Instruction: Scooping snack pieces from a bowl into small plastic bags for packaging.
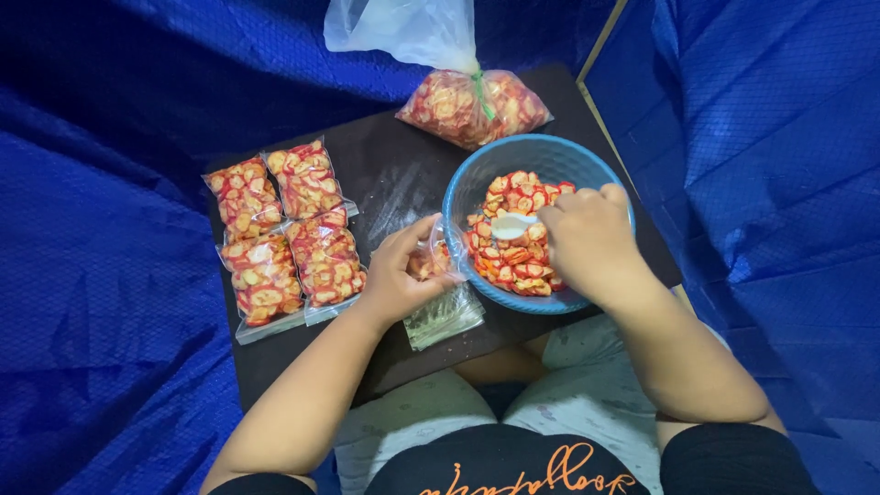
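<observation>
Now our right hand [591,240] grips a white scoop [513,225] inside the bowl [550,156]; our left hand [399,270] pinches a small bag [435,261] at its rim.

I see my two bare forearms, no sleeves past the elbow, no watch, rings or bands on the left hand [396,275] or right hand [591,240]. My shirt [513,469] is black with short sleeves and an orange looping script across the chest. Below it I wear light grey shorts [587,385] with faint darker specks, and a knee shows bare between the legs.
</observation>
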